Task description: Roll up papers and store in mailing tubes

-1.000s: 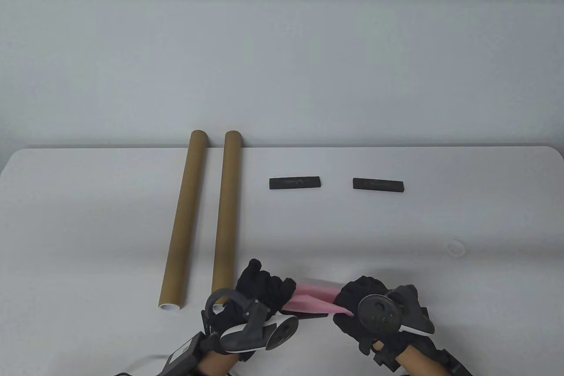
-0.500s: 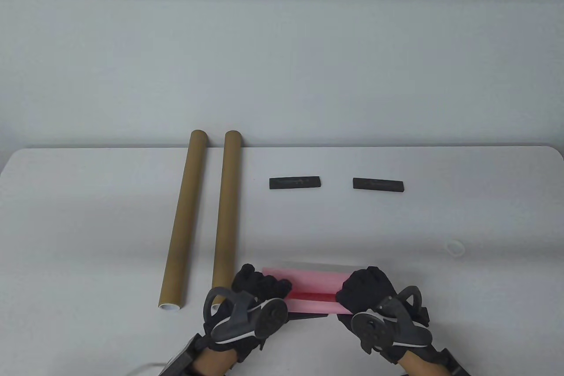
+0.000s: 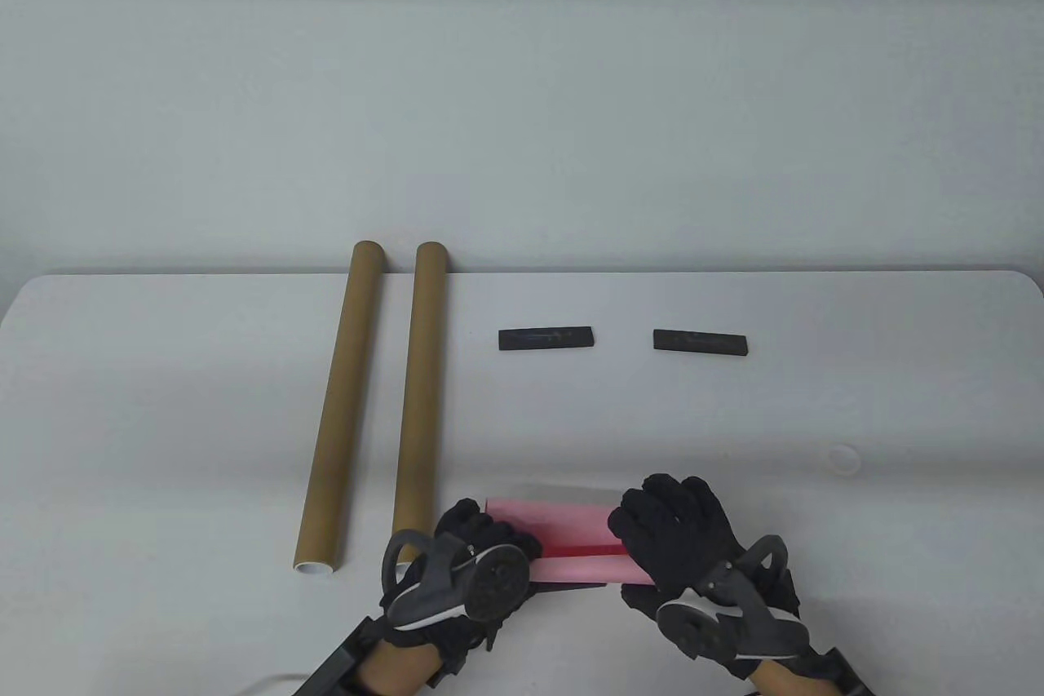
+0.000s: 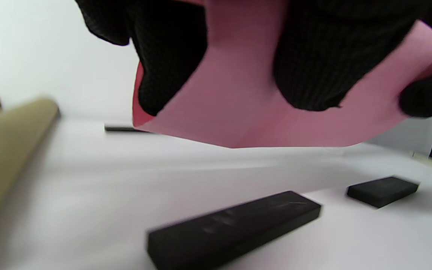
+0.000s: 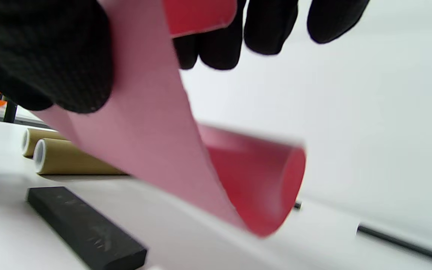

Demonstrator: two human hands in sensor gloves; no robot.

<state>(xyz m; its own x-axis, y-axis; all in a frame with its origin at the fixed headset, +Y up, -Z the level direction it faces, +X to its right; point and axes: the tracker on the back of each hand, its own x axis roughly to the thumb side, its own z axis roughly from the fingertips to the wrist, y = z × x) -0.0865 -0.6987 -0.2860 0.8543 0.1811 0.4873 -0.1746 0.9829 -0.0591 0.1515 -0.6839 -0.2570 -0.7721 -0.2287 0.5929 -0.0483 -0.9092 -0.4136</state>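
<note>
A pink paper (image 3: 563,533), red inside, is curled into a loose roll near the table's front edge. My left hand (image 3: 481,541) grips its left end and my right hand (image 3: 673,529) grips its right end, fingers spread over the top. In the left wrist view my fingertips (image 4: 309,56) press on the pink paper (image 4: 238,112). In the right wrist view the paper (image 5: 156,142) curls open below my fingers (image 5: 268,26). Two brown mailing tubes (image 3: 341,402) (image 3: 420,386) lie side by side to the left, open ends toward me.
Two black bars (image 3: 546,339) (image 3: 700,343) lie at mid table. Another black bar (image 4: 234,225) lies under the paper near the front edge. A small white cap (image 3: 844,459) sits at the right. The tubes also show in the right wrist view (image 5: 73,159).
The paper went from a twisted bunch between my hands to a straight loose roll. My right hand's fingers stretched forward over it. Both hands turned palm-down.
</note>
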